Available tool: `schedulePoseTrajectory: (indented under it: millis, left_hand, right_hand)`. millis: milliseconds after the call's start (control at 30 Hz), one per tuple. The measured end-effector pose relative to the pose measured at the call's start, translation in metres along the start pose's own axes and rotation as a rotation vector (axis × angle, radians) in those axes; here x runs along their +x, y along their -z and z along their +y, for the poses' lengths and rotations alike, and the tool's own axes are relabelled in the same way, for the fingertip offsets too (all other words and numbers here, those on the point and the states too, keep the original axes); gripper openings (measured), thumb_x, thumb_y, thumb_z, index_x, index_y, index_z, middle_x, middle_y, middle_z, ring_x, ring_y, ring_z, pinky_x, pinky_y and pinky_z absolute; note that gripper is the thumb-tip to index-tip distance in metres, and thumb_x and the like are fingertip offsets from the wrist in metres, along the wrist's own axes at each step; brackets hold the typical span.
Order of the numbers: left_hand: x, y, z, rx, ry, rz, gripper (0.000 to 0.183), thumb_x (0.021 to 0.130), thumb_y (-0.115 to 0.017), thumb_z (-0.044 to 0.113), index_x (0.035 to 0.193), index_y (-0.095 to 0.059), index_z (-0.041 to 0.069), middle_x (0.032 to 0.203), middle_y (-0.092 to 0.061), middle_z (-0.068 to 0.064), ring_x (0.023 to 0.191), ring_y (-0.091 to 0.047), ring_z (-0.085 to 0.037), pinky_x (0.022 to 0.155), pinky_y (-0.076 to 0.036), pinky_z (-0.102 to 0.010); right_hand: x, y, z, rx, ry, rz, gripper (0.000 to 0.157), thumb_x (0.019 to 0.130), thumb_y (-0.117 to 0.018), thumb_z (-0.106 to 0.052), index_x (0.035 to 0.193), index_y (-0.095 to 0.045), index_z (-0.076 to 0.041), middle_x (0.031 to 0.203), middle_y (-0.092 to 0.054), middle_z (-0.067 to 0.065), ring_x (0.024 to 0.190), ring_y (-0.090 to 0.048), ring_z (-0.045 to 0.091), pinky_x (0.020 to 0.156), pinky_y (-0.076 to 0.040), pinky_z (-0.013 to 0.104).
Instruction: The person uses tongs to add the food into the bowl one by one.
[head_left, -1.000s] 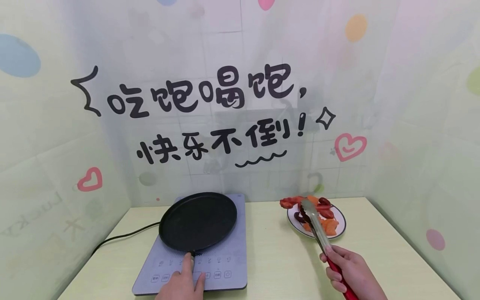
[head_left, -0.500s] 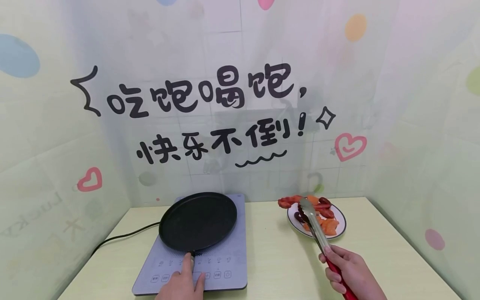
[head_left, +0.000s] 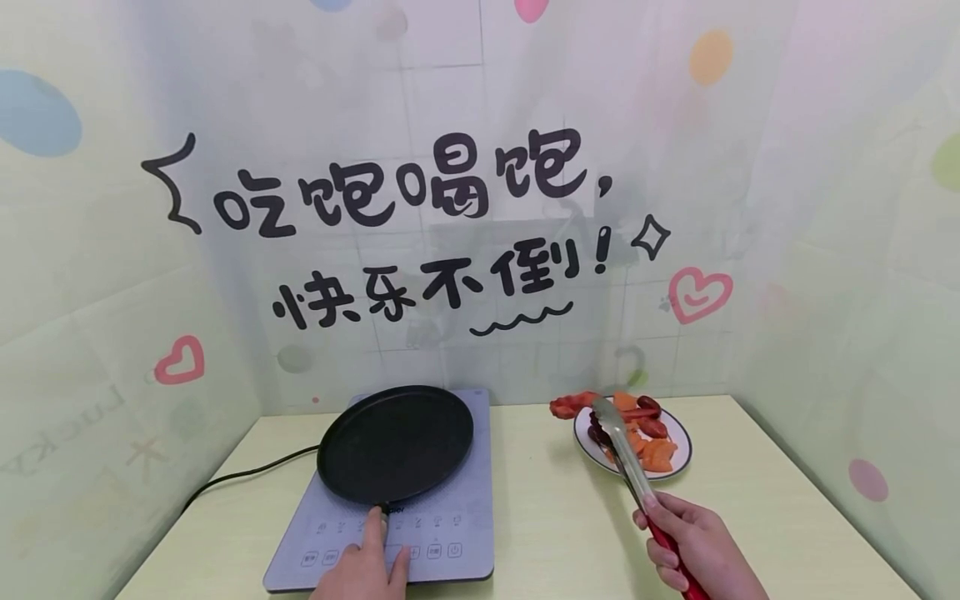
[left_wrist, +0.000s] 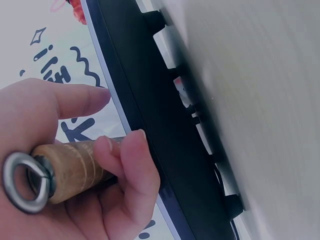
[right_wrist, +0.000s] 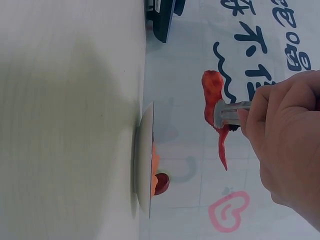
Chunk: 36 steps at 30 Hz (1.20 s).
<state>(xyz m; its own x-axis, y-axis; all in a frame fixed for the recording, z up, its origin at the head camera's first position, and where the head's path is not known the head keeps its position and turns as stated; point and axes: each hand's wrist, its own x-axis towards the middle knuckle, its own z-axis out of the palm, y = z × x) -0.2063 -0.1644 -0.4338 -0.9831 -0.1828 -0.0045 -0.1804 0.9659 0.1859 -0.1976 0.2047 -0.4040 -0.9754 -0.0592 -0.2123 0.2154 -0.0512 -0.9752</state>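
Observation:
My left hand curls its fingers round the wooden handle of a black flat pan; a metal ring hangs at the handle's end. The pan rests on a grey induction cooker. My right hand grips metal tongs with red handles. The tongs' tips pinch a long red food piece with a thin tapering end, held above a white plate. On that plate lie orange chunks and dark red pieces.
A black cord runs from the cooker to the left across the pale table. Behind stands a curtain-like backdrop with black lettering and hearts. The plate is right of the cooker, with bare tabletop between.
The right hand, with the tongs and red food piece, has shifted slightly left. The left hand and the pan stay where they were.

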Motion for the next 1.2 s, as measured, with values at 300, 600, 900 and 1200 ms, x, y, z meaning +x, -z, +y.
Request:
schedulePoseTrajectory:
  millis: [300, 600, 900, 1200]
  left_hand:
    - [0.0008, -0.0007, -0.0011, -0.008, -0.004, -0.004, 0.072, 0.087, -0.061, 0.045, 0.137, -0.04, -0.002, 0.07, -0.054, -0.013, 0.056, -0.053, -0.023, 0.056, -0.047, -0.044]
    - [0.0008, -0.0007, -0.0019, -0.015, -0.014, 0.003, 0.072, 0.087, -0.061, 0.044, 0.137, -0.04, -0.002, 0.07, -0.054, -0.013, 0.056, -0.053, -0.023, 0.055, -0.046, -0.044]
    - [0.0005, -0.0009, -0.0013, -0.008, -0.007, -0.001, 0.072, 0.087, -0.061, 0.045, 0.137, -0.04, -0.003, 0.069, -0.054, -0.012, 0.055, -0.052, -0.023, 0.055, -0.046, -0.043]
    - [0.0006, -0.0005, -0.0011, -0.006, -0.009, -0.008, 0.072, 0.087, -0.061, 0.045, 0.137, -0.04, -0.003, 0.07, -0.054, -0.012, 0.056, -0.052, -0.023, 0.056, -0.047, -0.044]
  right_hand:
    - [0.001, -0.0016, 0.0016, -0.001, -0.016, -0.018, 0.038, 0.104, -0.044, -0.029, 0.113, -0.05, 0.007, 0.073, -0.049, 0.003, 0.049, -0.036, 0.009, 0.041, -0.035, 0.019]
    - [0.0013, -0.0027, 0.0043, 0.02, -0.006, -0.057, 0.038, 0.103, -0.046, -0.031, 0.111, -0.051, 0.006, 0.071, -0.049, 0.002, 0.049, -0.036, 0.009, 0.042, -0.035, 0.02]
    - [-0.0008, -0.0051, 0.0029, 0.026, -0.006, -0.07, 0.04, 0.102, -0.048, -0.032, 0.112, -0.052, 0.007, 0.077, -0.052, 0.003, 0.05, -0.036, 0.01, 0.043, -0.035, 0.02]
    - [-0.0016, -0.0088, 0.0041, 0.027, -0.001, -0.087, 0.038, 0.101, -0.05, -0.031, 0.11, -0.052, 0.006, 0.078, -0.054, 0.003, 0.049, -0.036, 0.01, 0.042, -0.034, 0.021]
